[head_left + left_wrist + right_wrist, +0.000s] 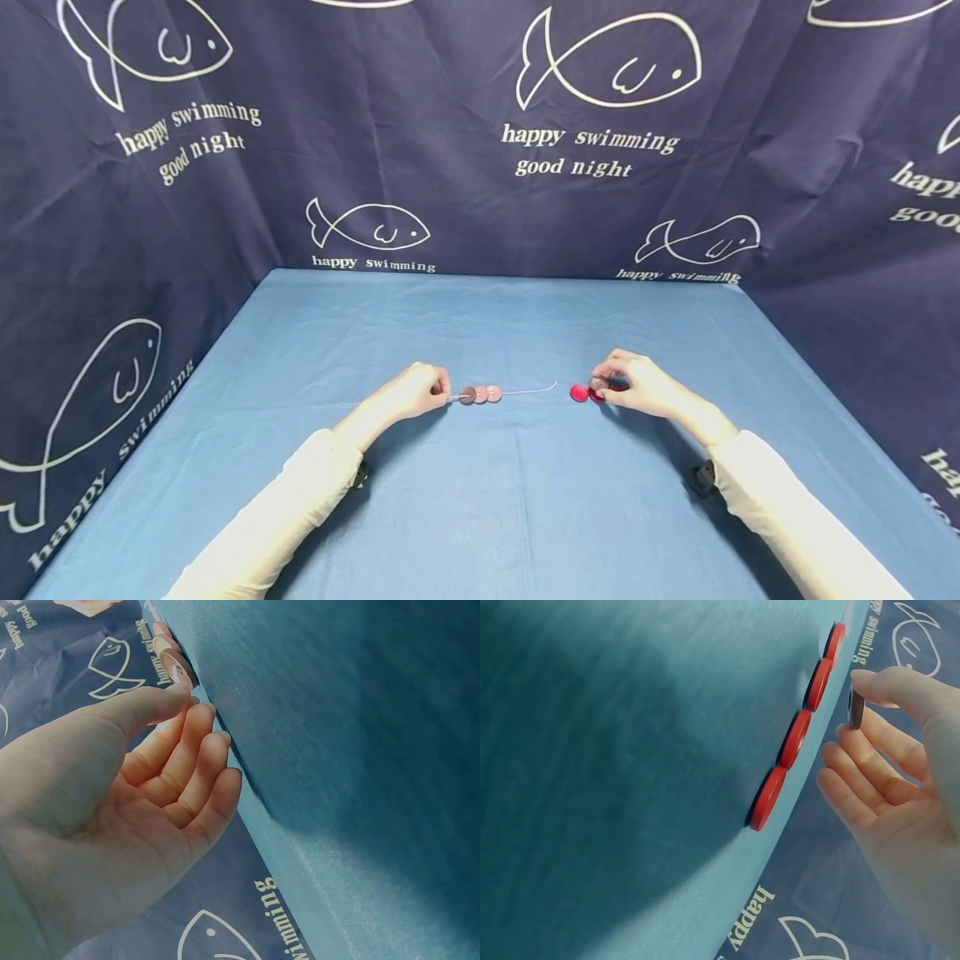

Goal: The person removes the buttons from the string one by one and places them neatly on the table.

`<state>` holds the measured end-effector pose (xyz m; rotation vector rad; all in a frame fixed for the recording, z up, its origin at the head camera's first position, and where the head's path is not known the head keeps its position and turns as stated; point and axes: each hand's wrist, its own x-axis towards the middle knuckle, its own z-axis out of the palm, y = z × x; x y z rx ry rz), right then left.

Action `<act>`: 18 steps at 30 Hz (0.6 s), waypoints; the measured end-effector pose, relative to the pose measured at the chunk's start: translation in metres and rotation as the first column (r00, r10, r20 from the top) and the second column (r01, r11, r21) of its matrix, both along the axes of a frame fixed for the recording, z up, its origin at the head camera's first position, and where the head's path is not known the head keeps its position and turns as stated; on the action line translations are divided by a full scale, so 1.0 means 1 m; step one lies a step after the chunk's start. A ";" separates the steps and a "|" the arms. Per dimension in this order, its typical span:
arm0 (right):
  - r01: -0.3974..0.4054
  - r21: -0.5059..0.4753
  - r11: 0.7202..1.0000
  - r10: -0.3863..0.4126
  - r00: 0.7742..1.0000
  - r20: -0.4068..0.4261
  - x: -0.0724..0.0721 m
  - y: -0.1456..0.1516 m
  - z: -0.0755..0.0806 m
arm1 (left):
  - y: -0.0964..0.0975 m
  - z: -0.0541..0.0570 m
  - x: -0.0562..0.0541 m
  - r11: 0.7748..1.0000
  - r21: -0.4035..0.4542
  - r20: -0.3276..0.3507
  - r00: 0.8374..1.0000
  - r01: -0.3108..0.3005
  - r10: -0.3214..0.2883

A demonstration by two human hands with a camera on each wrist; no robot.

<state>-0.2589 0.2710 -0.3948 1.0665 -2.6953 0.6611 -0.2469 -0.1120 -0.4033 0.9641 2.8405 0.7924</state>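
Observation:
My left hand point(420, 390) pinches the near end of a pale string point(528, 391) between thumb and fingertips. Threaded beside those fingertips are a brown button point(468, 396) and two pink buttons point(487, 394), overlapping in a row. The string's free end points right along the cloth. My right hand point(639, 385) pinches another brown button point(856, 706) by its edge, the other fingers loosely bent. That button hangs over a row of several red buttons point(768, 799), part of which the right hand hides in the head view.
A blue cloth point(480, 500) covers the table. Dark blue curtains point(465, 125) with white fish drawings and lettering enclose its back and sides. A dark wrist camera point(702, 478) sits under the right sleeve.

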 end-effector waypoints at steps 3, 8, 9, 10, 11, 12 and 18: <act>-0.002 0.000 1.000 0.002 1.000 -0.008 -0.001 0.001 0.001 | 0.000 0.001 -0.001 1.000 -0.005 -0.015 1.000 -0.001 0.001; 0.006 0.005 1.000 -0.006 1.000 -0.027 -0.001 0.003 0.001 | 0.000 0.000 -0.001 1.000 -0.007 -0.021 1.000 0.003 -0.003; 0.009 0.006 1.000 -0.009 0.999 -0.031 -0.001 0.003 0.001 | 0.000 0.000 -0.002 1.000 -0.007 -0.023 1.000 0.003 -0.003; 0.012 0.008 1.000 -0.012 0.999 -0.034 -0.001 0.004 0.001 | -0.001 0.000 -0.002 1.000 -0.008 -0.019 1.000 -0.001 0.001; 0.015 0.009 1.000 -0.015 0.999 -0.037 0.000 0.004 0.001 | -0.001 0.000 -0.002 1.000 -0.008 -0.021 1.000 0.002 -0.002; 0.017 0.009 1.000 -0.016 0.999 -0.038 0.000 0.004 0.002 | -0.001 -0.001 -0.002 1.000 -0.010 -0.018 1.000 0.000 -0.001; 0.025 0.015 1.000 -0.025 0.999 -0.031 0.001 0.009 0.003 | -0.001 0.000 -0.002 1.000 -0.013 0.001 1.000 -0.003 0.003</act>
